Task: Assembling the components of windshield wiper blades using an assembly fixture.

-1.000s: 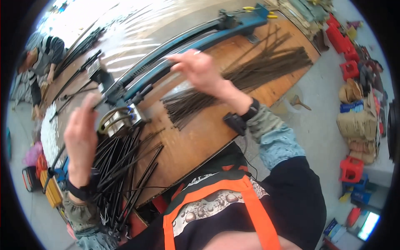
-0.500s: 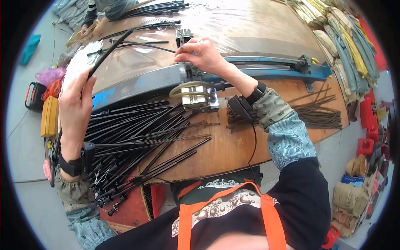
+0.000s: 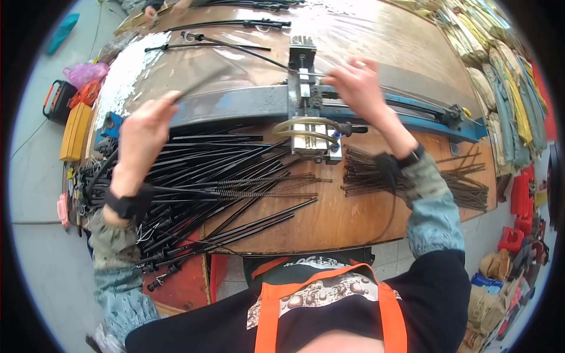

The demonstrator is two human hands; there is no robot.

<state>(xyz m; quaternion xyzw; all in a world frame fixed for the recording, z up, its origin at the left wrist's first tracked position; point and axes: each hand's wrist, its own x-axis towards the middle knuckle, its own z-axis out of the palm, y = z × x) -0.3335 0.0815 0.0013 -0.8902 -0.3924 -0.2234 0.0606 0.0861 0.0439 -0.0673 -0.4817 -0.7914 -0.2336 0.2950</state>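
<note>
A purple bag lies near a yellow box.

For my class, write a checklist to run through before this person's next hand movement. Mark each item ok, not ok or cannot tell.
1. Left hand has a grip on the dark rod: ok, though the rod is blurred.
2. Right hand has a firm grip: cannot tell, its fingers are blurred.
3. Right fingertips well away from the upright metal fixture: not ok, in my judgement; they are close by its right side.
4. Yellowish hoses clear of both hands: ok.
5. Coil springs separate from the piled black rods: not ok, they partly overlap.
</note>
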